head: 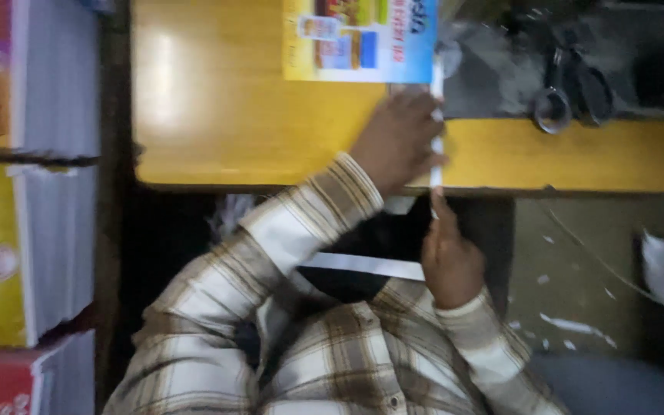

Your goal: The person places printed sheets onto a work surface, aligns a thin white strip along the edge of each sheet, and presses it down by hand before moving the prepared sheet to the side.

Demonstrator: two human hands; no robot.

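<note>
Two hands meet at the near edge of your yellow tabletop (pixel 217 115), and that glossy wooden surface is the landmark for everything else. Your left hand (pixel 400 142) lies flat on the tabletop, fingers (pixel 424 115) pressed down on a narrow white paper strip (pixel 437 123) that runs from the printed sheet toward you and crosses the tabletop's near edge. Your right hand (pixel 447 261) sits just off that edge, below the tabletop, with a finger raised to pinch the strip's lower end; how firmly it grips you cannot tell through the blur. A second white strip (pixel 363 265) lies across your lap, beneath the tabletop. The colourful printed sheet (pixel 359 38) rests at the far side of the tabletop, touching the top of the strip. A pair of scissors (pixel 570 88) lies on a dark grey surface beyond the tabletop's far right part. Stacks of printed paper bundles (pixel 32 177) stand on edge to the left of the tabletop, well apart from your hands. Right of the tabletop and under it, the dull floor (pixel 578 269) carries scattered white paper scraps (pixel 570 327).
</note>
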